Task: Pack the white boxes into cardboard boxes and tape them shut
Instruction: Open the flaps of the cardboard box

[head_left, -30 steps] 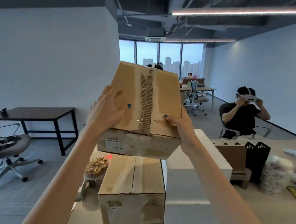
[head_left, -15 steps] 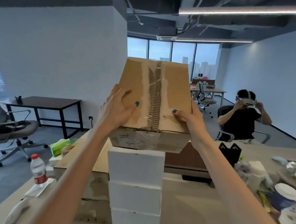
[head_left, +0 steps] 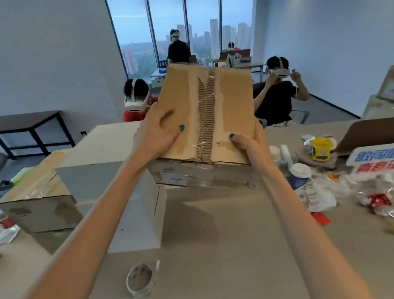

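Cardboard box aloft between left hand, right hand.

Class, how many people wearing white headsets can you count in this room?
3: standing person by the window, seated person at right, low person left of the cardboard box. A tiny far figure is unclear.

We note white walls, a grey floor, tall windows admitting daylight, and a dark table at left.

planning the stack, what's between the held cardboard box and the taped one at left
A stack of white boxes stands between them, seen in the head view.
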